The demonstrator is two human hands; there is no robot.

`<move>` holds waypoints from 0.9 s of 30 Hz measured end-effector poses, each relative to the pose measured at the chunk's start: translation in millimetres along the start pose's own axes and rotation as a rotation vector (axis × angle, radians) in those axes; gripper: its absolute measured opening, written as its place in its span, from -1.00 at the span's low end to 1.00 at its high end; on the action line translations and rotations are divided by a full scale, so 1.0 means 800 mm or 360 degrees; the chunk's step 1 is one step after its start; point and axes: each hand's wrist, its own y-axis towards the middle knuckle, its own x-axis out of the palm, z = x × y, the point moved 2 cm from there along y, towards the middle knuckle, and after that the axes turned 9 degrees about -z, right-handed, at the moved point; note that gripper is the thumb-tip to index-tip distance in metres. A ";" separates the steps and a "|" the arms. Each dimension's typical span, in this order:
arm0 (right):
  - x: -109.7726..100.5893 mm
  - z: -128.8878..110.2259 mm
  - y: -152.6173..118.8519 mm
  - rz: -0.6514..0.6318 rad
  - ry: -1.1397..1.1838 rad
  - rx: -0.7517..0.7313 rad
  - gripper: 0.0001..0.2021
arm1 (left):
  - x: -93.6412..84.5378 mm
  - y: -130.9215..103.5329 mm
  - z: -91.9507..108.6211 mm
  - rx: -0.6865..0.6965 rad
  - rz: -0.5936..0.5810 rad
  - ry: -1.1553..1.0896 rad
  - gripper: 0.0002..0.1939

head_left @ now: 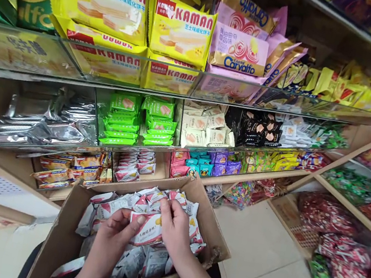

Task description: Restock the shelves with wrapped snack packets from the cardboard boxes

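An open cardboard box (58, 236) at the bottom centre of the frame held many small white-and-pink packets (145, 261). Above them, one wrapped packet (148, 229) lay between the two hands: the left hand (113, 236) pinched its left end, the right hand (173, 225) gripped its right end. Clear bins behind held green packs (122, 118), left of centre.

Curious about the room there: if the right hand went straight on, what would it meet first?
Past the held packet, the right hand would probably meet the heaped packets in the cardboard box, though depth is unclear.
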 end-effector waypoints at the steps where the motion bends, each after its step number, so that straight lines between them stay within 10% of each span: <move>1: 0.000 0.003 -0.001 0.0053 -0.0027 0.0064 -0.64 | 0.005 -0.001 -0.003 0.0023 0.0068 -0.0014 -0.69; 15: 0.001 0.019 -0.008 0.0234 0.0007 0.0098 -0.60 | 0.000 -0.013 -0.007 0.0274 0.0387 0.0530 -0.67; 27: 0.001 0.008 -0.015 -0.0139 0.0302 0.0034 -0.61 | 0.003 -0.014 0.000 0.0341 0.0387 0.0568 -0.66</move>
